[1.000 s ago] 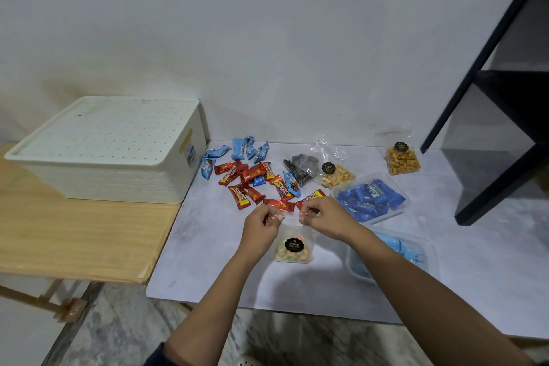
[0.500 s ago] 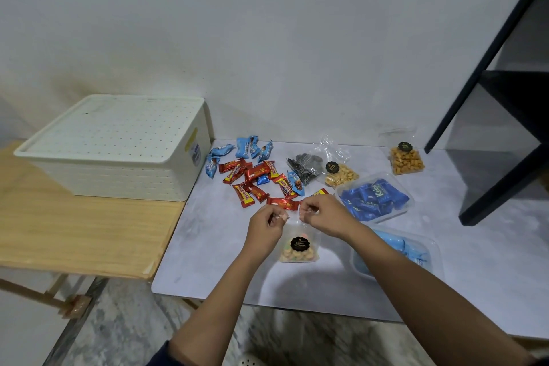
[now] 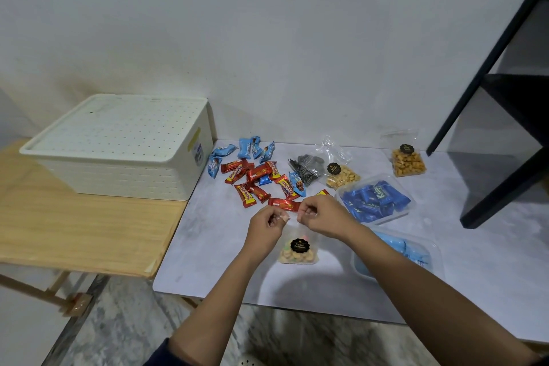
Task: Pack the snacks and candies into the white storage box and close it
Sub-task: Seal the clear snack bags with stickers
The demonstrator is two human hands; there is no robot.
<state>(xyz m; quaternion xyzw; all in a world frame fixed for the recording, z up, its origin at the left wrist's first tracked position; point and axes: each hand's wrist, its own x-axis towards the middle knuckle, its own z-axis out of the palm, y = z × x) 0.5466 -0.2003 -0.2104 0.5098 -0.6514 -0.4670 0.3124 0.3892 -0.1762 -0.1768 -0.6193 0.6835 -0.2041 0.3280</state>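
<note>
While left hand [image 3: 265,224] and right hand [image 3: 322,215] pinch its top, the bag [image 3: 300,239] holds biscuits [image 3: 289,257].

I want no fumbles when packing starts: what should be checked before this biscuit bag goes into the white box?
1. Left hand pinches the biscuit bag at its top: ok.
2. Right hand pinches the top too: ok.
3. Bag sealed: cannot tell.
4. White storage box open: not ok, its lid is on.
5. Box steady on the wooden table: ok.
6. Other snacks packed: not ok, red candies lie on the grey table.
</note>
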